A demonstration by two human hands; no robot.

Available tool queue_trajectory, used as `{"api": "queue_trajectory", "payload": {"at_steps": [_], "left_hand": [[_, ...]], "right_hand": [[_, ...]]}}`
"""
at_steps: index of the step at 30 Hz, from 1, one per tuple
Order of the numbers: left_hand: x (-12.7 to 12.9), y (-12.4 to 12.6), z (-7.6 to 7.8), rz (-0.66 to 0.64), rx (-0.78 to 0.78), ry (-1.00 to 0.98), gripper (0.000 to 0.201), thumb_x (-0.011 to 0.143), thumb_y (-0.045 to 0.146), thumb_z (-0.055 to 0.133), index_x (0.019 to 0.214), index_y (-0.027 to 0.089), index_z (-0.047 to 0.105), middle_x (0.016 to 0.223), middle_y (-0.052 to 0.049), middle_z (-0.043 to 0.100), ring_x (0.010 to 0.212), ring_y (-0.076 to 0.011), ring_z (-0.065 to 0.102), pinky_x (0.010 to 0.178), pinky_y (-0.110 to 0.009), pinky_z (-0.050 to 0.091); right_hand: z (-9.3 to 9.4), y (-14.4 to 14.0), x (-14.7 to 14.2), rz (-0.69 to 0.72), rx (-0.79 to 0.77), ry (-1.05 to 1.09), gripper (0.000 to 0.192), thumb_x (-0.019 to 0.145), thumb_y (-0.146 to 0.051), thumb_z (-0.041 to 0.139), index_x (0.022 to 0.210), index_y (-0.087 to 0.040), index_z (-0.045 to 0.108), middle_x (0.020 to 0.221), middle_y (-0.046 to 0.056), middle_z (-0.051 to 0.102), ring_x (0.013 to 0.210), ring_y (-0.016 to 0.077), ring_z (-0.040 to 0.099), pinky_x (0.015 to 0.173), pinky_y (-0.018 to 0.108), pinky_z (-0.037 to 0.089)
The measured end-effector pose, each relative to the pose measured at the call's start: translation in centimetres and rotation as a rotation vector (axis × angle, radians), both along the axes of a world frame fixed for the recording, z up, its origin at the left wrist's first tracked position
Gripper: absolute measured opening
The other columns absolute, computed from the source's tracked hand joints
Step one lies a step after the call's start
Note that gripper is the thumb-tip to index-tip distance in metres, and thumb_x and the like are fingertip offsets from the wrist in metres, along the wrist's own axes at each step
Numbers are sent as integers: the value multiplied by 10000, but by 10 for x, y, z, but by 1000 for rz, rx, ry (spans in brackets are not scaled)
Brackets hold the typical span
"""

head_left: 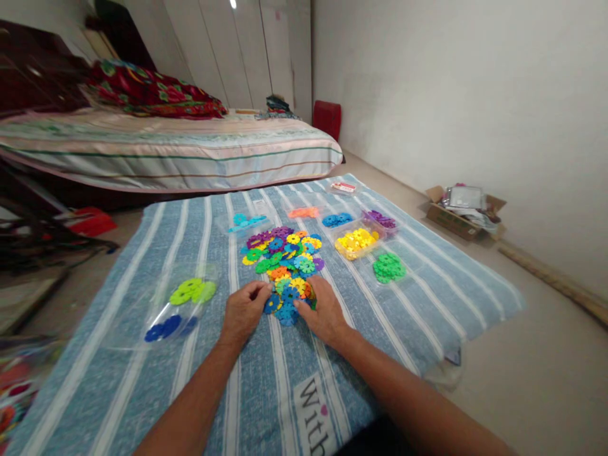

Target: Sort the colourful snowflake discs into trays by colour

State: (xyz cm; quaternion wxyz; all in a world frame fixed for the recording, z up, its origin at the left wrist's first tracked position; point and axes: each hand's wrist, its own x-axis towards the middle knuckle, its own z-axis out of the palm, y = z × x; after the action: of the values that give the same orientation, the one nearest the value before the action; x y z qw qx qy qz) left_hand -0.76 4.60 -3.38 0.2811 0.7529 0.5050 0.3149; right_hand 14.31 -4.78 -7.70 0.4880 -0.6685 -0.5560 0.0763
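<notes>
Both my hands, left (243,311) and right (323,310), pinch blue discs (284,310) at the mixed pile (284,253); several colours already sit sorted in trays (357,243), most remain.

Bare pale walls (451,82), beige floor (522,373), low striped mattress (190,152), cardboard box (463,212) by the wall.

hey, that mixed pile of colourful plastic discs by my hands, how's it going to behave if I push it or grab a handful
The mixed pile of discs is loose, flat, notched pieces, so a push would probably spread it across the striped blanket rather than roll it. The pieces look thin and light. A handful may spill from the left hand or right hand, though notched edges might snag together.
</notes>
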Motion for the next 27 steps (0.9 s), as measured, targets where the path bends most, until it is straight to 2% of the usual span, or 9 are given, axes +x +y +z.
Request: {"api": "queue_trajectory", "payload": {"at_steps": [4, 10, 14, 17, 21, 24, 27], "left_hand": [[0, 2, -4, 48, 47, -22, 350, 736, 483, 490, 767, 174, 652, 671, 15, 651, 637, -146, 592, 639, -230, 455], [0, 8, -7, 190, 157, -16, 334, 735, 413, 482, 876, 158, 646, 836, -38, 685, 757, -175, 625, 784, -288, 485], [-2, 14, -8, 233, 218, -20, 339, 736, 386, 493, 950, 158, 625, 930, -60, 677, 842, -194, 629, 804, -316, 496], [-5, 19, -9, 228, 260, 2, 337, 749, 375, 499, 996, 174, 611, 1036, -67, 651, 914, -204, 617, 793, -324, 507], [-6, 27, -12, 206, 305, 33, 363, 777, 384, 491, 1045, 161, 592, 1164, -100, 598, 1064, -237, 563, 893, -374, 480], [-4, 36, -15, 210, 322, 84, 400, 793, 396, 487, 1084, 137, 576, 1211, -130, 571, 1167, -254, 499, 1016, -415, 388], [1, 46, -19, 217, 304, 107, 421, 800, 398, 486, 1125, 139, 553, 1234, -132, 554, 1208, -258, 465, 1052, -427, 348]], "right_hand": [[-2, 6, -3, 25, 55, 31, 512, 767, -355, 561, 1231, -155, 478, 1249, 138, 510, 1198, 248, 434, 1024, 441, 354], [-3, 10, -7, 12, 105, 51, 417, 752, -338, 569, 1133, -170, 550, 1186, 121, 560, 1146, 233, 481, 996, 421, 382], [4, 13, -2, 6, 157, 15, 302, 768, -334, 554, 1020, -175, 599, 1079, 110, 608, 1071, 212, 522, 948, 383, 418], [13, 24, 12, -19, 191, -47, 238, 797, -327, 523, 964, -182, 610, 996, 93, 627, 1034, 203, 528, 927, 371, 418], [20, 48, 36, -83, 116, -93, 298, 805, -379, 509, 993, -165, 595, 1005, 103, 614, 995, 216, 527, 917, 397, 403], [15, 64, 47, -114, 43, -61, 377, 813, -440, 490, 1051, -159, 574, 991, 102, 608, 948, 220, 532, 877, 396, 418], [6, 73, 47, -87, 16, -24, 431, 821, -479, 471, 1104, -165, 554, 1018, 105, 604, 956, 222, 535, 873, 394, 420]]}}
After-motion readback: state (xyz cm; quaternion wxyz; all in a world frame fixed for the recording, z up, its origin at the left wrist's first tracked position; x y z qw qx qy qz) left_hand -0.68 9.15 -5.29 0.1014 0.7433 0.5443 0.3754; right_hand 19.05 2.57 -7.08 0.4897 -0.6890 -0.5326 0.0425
